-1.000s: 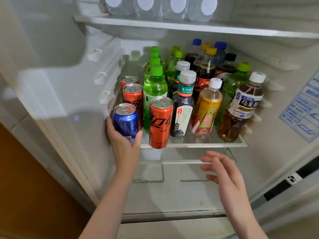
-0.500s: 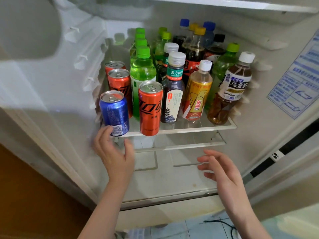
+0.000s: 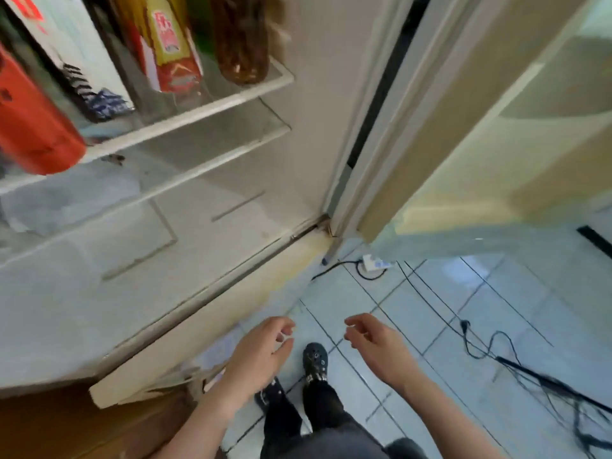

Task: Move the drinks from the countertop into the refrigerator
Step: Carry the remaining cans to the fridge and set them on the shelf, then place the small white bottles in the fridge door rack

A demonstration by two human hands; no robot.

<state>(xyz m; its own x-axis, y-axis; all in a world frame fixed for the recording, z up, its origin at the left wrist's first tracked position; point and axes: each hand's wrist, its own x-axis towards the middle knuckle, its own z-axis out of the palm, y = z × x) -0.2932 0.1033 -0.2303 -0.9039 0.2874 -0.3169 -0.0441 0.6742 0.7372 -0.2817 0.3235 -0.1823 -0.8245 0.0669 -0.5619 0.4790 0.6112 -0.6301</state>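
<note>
Loosely curled fingers (image 3: 285, 328) on the left hand (image 3: 261, 354), spread a little, around nothing. Same on the right hand (image 3: 374, 346): fingers bent and relaxed, tips apart, nothing between them. Both palms low in the view, near each other but not touching, over the tiled floor (image 3: 463, 326) just outside the refrigerator (image 3: 314, 111). Directly between and beneath them, a dark clog-style shoe (image 3: 315, 354) with small charms, and dark trousers (image 3: 318, 412) below that.

Up and to the left, the open refrigerator interior: white bottom panel (image 3: 198, 246), then a glass shelf (image 3: 205, 106) with a white front rim. On that shelf, the drinks (image 3: 162, 31), only lower parts in view and blurred: a red can (image 3: 33, 127) at the front left, a dark bottle with a white label (image 3: 79, 54) behind it, a yellow-labelled bottle (image 3: 169, 58) further right, a brown tea bottle (image 3: 241, 38) at the right end, close to the inner side wall. All standing on the shelf, well apart from both hands.

To the right, the open door (image 3: 480, 111), pale, swung outward. On the floor by its lower corner, a white power strip (image 3: 376, 262) with black cables (image 3: 480, 342) trailing across the tiles toward the right edge. At bottom left, a brown wooden surface (image 3: 49, 425).
</note>
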